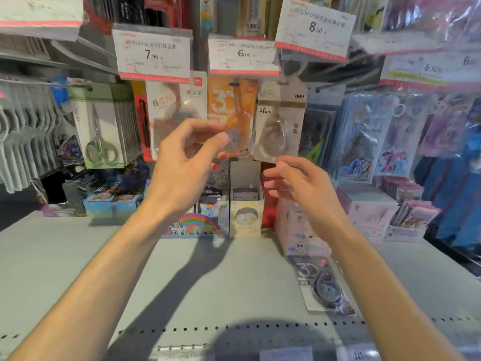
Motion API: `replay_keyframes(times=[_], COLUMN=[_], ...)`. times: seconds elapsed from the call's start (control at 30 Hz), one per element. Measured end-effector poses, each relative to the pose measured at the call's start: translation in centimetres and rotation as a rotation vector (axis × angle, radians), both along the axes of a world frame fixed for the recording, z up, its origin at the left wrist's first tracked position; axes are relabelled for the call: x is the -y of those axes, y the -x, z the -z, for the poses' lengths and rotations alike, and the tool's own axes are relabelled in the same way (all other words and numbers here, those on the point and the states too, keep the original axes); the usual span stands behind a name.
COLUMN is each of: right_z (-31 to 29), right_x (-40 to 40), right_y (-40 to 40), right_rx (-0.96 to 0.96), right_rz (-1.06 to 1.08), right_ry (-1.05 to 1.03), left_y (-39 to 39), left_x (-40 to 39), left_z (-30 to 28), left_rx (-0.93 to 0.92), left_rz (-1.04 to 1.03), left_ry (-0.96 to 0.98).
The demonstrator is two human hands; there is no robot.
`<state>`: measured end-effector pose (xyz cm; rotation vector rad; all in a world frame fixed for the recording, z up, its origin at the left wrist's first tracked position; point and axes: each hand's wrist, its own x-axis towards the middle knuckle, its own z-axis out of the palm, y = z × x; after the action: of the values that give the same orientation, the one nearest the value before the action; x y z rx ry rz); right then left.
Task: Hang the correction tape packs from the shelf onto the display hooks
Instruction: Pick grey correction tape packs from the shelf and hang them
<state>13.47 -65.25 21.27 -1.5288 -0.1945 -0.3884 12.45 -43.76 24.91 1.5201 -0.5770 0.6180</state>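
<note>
An orange correction tape pack [235, 110] hangs on the display hook [236, 84] under the 6.00 price tag. My left hand [187, 165] pinches its lower left part, thumb in front and fingertips behind. A white pack [282, 126] marked 40m hangs just to its right, and a pale pack [177, 110] hangs to its left under the 7.90 tag. My right hand [296, 186] hovers just below the white pack with loosely bent fingers, holding nothing. A dark correction tape pack [322, 285] lies flat on the grey shelf [78, 269], under my right forearm.
Packaged scissors [101, 131] hang at the left. Cartoon sticker packs [364, 136] hang at the right. Small display boxes [244, 204] line the back of the shelf below the hooks. Price tags [315, 29] jut out above the hooks.
</note>
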Motion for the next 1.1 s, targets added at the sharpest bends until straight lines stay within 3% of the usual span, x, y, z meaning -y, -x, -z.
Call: replay_keyframes(times=[0.3, 0.5, 0.6, 0.83, 1.1], right_z=[7.4, 11.6, 13.0, 15.4, 16.2], right_x=[7.9, 13.7, 16.0, 19.0, 18.9], right_y=[6.1, 8.7, 9.2, 8.8, 7.6], right_rx=[-0.086, -0.202, -0.235, -0.325, -0.392], right_rz=[0.227, 0.304, 0.326, 0.254, 0.217], right_ry=[-0.032, -0.021, -0.007, 0.145, 0.343], left_y=[1.3, 1.8, 1.6, 0.9, 0.9], left_x=[5.0, 10.2, 12.9, 17.5, 18.2], left_z=[8.1, 13.5, 15.8, 19.6, 19.5], left_rx=[-0.219, -0.403, -0.528, -0.470, -0.424], left_rz=[0.152, 0.200, 0.200, 0.109, 0.046], left_ry=[0.106, 0.045, -0.120, -0.827, -1.039])
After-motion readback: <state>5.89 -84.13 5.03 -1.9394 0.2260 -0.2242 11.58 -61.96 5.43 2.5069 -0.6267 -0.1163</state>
